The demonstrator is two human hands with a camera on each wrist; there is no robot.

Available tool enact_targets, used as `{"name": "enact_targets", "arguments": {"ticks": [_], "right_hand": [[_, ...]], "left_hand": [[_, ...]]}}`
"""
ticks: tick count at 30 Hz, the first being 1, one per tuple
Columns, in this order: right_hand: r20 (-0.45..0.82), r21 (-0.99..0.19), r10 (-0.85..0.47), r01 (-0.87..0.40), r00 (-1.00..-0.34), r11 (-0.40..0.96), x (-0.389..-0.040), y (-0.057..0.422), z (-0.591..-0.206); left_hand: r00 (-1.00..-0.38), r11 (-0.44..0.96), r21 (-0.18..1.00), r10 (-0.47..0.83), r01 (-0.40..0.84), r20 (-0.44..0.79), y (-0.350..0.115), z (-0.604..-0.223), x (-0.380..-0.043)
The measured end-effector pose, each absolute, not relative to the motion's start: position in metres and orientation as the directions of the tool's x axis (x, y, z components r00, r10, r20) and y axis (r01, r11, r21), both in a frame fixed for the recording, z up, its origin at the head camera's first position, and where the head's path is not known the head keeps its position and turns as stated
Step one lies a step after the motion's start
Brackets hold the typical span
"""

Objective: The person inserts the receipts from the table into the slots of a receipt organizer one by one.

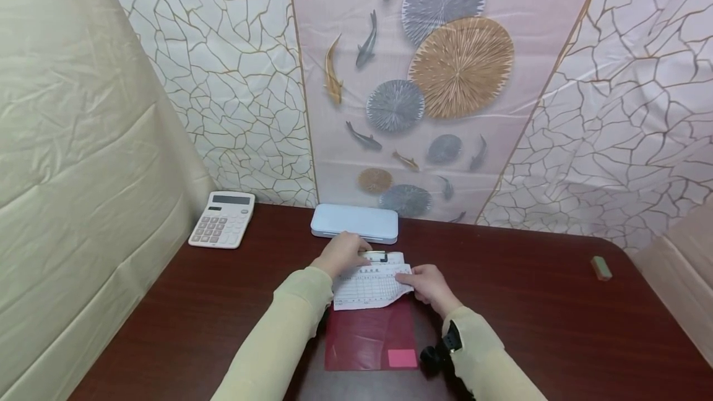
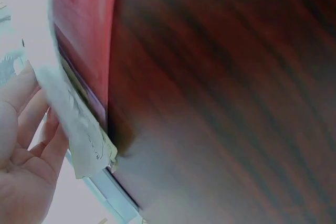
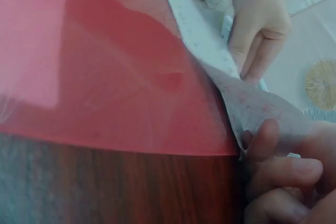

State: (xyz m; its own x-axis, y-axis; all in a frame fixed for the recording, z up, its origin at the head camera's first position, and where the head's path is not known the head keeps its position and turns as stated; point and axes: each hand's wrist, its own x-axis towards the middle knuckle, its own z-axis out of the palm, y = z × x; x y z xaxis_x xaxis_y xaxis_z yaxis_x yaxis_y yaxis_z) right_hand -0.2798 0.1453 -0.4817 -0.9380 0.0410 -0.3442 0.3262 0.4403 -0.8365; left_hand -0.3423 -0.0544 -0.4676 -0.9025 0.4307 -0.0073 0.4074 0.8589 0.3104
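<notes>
A red folder [image 1: 356, 339] with a pink label lies on the table, its upper part under white printed paper forms [image 1: 364, 289]. At the top of the forms sits a metal clip [image 1: 377, 257]. My left hand [image 1: 342, 254] holds the clip's left end between fingers and thumb; the exact contact is partly hidden. With thumb and fingers, my right hand [image 1: 431, 286] pinches the right edge of the top form, which bends up there. In the right wrist view, that paper [image 3: 252, 95] curls up off the folder [image 3: 121, 77]. The left wrist view shows the paper edge [image 2: 86, 148] beside my left fingers.
Behind the hands is a pale blue case [image 1: 354, 221]. A white calculator [image 1: 223, 220] lies at the back left, and a small green block [image 1: 601, 268] at the far right. A patterned cloth [image 1: 390, 79] hangs behind the dark wooden table [image 1: 518, 302].
</notes>
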Motion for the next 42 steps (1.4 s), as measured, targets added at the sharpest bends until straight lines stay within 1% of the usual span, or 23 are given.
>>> {"name": "enact_targets", "arguments": {"ticks": [4,6,9,12,14,17,19,24,29,33,35,40,42], "right_hand": [[-0.280,-0.829,0.057,0.271,-0.958,0.489,-0.280,0.143,-0.483],[-0.236,-0.815,0.070,0.237,-0.969,0.529,-0.280,0.141,-0.484],[-0.191,-0.782,0.095,0.210,-0.977,0.586,-0.281,0.137,-0.483],[-0.178,-0.750,0.118,0.212,-0.977,0.627,-0.281,0.131,-0.482],[-0.159,-0.731,0.117,0.197,-0.980,0.653,-0.281,0.127,-0.483],[-0.124,-0.685,0.111,0.166,-0.986,0.709,-0.281,0.118,-0.484],[-0.105,-0.654,0.112,0.154,-0.988,0.741,-0.281,0.113,-0.485],[-0.121,-0.594,0.150,0.192,-0.981,0.781,-0.281,0.104,-0.483],[-0.128,-0.549,0.181,0.222,-0.975,0.806,-0.283,0.101,-0.480],[-0.120,-0.513,0.190,0.225,-0.974,0.828,-0.285,0.103,-0.479],[-0.120,-0.497,0.198,0.231,-0.973,0.836,-0.287,0.105,-0.479],[-0.144,-0.474,0.217,0.260,-0.965,0.842,-0.289,0.108,-0.478],[-0.152,-0.465,0.224,0.270,-0.963,0.843,-0.290,0.107,-0.477]], "left_hand": [[-0.896,0.859,0.280,0.444,0.428,0.008,-0.052,-0.466,-0.341],[-0.892,0.862,0.246,0.452,0.443,0.023,-0.051,-0.466,-0.341],[-0.881,0.864,0.178,0.472,0.471,0.042,-0.049,-0.466,-0.340],[-0.862,0.857,0.090,0.506,0.508,0.045,-0.047,-0.467,-0.341],[-0.847,0.847,0.032,0.530,0.531,0.036,-0.046,-0.467,-0.341],[-0.839,0.840,-0.021,0.543,0.543,0.014,-0.047,-0.467,-0.340],[-0.843,0.843,-0.024,0.538,0.538,-0.003,-0.049,-0.467,-0.340],[-0.863,0.863,0.006,0.505,0.505,-0.003,-0.052,-0.469,-0.337],[-0.857,0.857,-0.029,0.515,0.514,0.023,-0.051,-0.469,-0.336],[-0.862,0.862,-0.048,0.506,0.505,0.014,-0.047,-0.470,-0.335],[-0.854,0.853,-0.065,0.520,0.517,0.031,-0.045,-0.470,-0.335],[-0.805,0.814,-0.119,0.580,0.568,0.123,-0.041,-0.468,-0.331],[-0.793,0.805,-0.134,0.592,0.577,0.141,-0.040,-0.468,-0.331]]}}
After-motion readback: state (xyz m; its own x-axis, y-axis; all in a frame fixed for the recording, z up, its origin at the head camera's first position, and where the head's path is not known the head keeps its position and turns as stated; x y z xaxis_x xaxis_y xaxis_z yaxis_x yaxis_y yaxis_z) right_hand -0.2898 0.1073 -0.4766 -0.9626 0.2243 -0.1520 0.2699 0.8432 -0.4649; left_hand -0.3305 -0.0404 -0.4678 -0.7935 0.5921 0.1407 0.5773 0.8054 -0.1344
